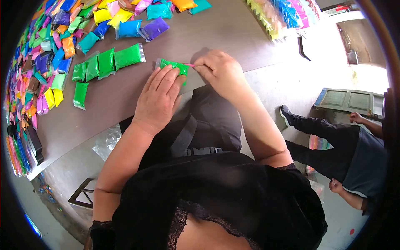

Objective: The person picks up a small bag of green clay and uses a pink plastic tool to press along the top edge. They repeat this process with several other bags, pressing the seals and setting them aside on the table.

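My left hand [158, 98] lies flat on a green powder packet [175, 66] at the near edge of the brown table [216, 29], pressing it down. My right hand [218, 68] pinches a thin pink stick [189, 65] whose tip touches the packet's right end. To the left lies a row of sealed green packets [106, 62], and one more green packet [80, 95] sits below them.
Several packets in many colours [46, 54] are heaped along the table's left and far sides, with more [283, 14] at the far right. Another person [346, 146] sits on the floor to my right, next to a green panel [354, 100].
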`<action>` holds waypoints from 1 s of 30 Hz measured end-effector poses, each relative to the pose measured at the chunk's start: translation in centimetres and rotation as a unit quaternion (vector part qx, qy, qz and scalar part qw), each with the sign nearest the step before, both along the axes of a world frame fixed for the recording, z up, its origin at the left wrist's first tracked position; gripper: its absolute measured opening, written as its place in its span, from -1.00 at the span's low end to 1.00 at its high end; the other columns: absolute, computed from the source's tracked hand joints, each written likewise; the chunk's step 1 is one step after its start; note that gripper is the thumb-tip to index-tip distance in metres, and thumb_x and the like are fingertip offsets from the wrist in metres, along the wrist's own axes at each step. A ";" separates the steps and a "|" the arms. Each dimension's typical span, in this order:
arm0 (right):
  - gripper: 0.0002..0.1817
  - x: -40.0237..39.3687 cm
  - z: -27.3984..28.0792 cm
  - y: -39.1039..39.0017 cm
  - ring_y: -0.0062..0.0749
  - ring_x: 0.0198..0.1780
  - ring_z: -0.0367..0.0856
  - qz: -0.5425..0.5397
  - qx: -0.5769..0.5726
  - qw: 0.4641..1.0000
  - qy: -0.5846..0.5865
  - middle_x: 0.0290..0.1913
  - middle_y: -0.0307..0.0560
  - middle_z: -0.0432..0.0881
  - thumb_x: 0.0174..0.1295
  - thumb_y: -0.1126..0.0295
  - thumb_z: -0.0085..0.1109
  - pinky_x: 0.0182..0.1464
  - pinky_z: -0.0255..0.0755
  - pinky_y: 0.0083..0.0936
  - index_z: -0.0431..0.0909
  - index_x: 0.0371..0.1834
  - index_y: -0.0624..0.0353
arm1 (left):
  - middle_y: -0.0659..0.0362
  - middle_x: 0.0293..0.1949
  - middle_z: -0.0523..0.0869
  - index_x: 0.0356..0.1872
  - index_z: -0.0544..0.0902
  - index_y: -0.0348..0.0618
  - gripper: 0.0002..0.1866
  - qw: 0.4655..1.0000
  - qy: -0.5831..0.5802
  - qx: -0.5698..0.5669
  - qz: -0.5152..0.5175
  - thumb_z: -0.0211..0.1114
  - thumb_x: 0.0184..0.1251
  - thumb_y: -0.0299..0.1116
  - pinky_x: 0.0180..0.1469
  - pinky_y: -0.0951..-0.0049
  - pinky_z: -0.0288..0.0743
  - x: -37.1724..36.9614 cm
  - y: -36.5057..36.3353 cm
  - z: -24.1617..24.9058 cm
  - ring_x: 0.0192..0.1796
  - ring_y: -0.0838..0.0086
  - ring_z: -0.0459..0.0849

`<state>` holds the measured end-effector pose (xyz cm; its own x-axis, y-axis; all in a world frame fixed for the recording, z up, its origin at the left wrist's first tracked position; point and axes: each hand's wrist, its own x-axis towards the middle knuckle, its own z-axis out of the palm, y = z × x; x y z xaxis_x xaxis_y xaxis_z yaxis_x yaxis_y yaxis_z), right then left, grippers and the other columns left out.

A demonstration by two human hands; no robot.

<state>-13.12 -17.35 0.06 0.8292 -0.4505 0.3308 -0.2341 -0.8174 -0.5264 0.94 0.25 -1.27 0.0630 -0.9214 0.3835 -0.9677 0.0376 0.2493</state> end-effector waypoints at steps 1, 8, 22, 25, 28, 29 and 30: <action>-0.87 0.0 0.1 -0.1 -0.04 -0.13 0.66 0.000 0.001 1.000 0.000 -0.25 -0.08 0.65 0.28 0.26 0.28 -0.12 0.57 -0.15 0.68 -0.30 0.04 | 0.11 0.27 0.53 0.21 0.58 -0.14 -0.48 1.000 -0.005 -0.002 -0.001 0.43 0.17 -0.37 0.49 0.07 0.33 0.0 0.0 0.0 0.41 0.17 0.46; -0.88 0.5 1.2 -0.7 -0.02 -0.18 0.69 -0.033 -0.047 0.997 0.057 -0.25 -0.06 0.67 0.27 0.27 0.25 -0.19 0.58 -0.13 0.69 -0.29 0.03 | 0.11 0.27 0.53 0.20 0.58 -0.15 -0.49 1.000 0.005 0.008 -0.001 0.42 0.17 -0.36 0.50 0.06 0.32 0.0 0.0 -0.1 0.41 0.16 0.45; -0.76 -1.2 2.0 0.4 -0.81 -0.42 0.38 -0.004 0.618 0.776 -0.129 -0.39 -0.45 0.53 0.31 0.40 0.42 -0.44 0.21 -0.74 0.71 -0.07 0.32 | 0.25 -0.14 0.72 0.01 0.72 -0.22 -0.75 0.749 0.659 -0.047 0.053 0.31 0.52 -0.27 -0.01 0.47 0.57 -0.4 -0.9 3.6 -0.08 0.55 0.68; -0.73 -1.4 4.1 1.6 -0.75 -0.36 0.50 0.075 0.699 0.692 -0.166 -0.35 -0.37 0.62 0.28 0.44 0.43 -0.35 0.34 -0.71 0.70 0.00 0.33 | 0.25 -0.05 0.75 0.05 0.70 -0.24 -0.69 0.618 0.785 -0.051 0.017 0.24 0.60 -0.20 0.03 0.51 0.56 -1.1 -1.2 4.0 -0.01 0.67 0.63; -0.74 -1.2 5.4 2.9 -0.68 -0.27 0.60 0.035 0.637 0.752 -0.167 -0.29 -0.26 0.71 0.28 0.46 0.43 -0.20 0.46 -0.69 0.71 -0.02 0.34 | 0.22 -0.06 0.75 0.07 0.69 -0.27 -0.67 0.575 0.814 -0.083 0.006 0.23 0.59 -0.18 0.07 0.50 0.56 -2.2 -1.4 4.2 -0.03 0.62 0.66; -0.76 -1.4 5.4 2.9 -0.64 -0.23 0.63 0.039 0.630 0.759 -0.161 -0.26 -0.21 0.74 0.28 0.48 0.42 -0.13 0.49 -0.66 0.71 -0.05 0.35 | 0.22 -0.06 0.75 0.07 0.69 -0.27 -0.67 0.575 0.814 -0.084 0.004 0.23 0.59 -0.18 0.07 0.50 0.56 -2.4 -1.2 4.2 -0.03 0.62 0.66; -0.79 -1.5 5.3 2.9 -0.60 -0.20 0.66 0.044 0.623 0.765 -0.154 -0.23 -0.16 0.76 0.27 0.49 0.41 -0.07 0.51 -0.64 0.72 -0.08 0.36 | 0.22 -0.07 0.74 0.08 0.68 -0.27 -0.65 0.574 0.815 -0.078 0.005 0.21 0.60 -0.17 0.08 0.49 0.56 -2.6 -1.1 4.4 -0.03 0.62 0.66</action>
<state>-14.66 -14.40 5.41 0.8440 -0.5216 -0.1248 0.0846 0.3594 -0.9294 -1.67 -0.81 3.10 0.4603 -0.8802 -0.1157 0.5468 0.1784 0.8180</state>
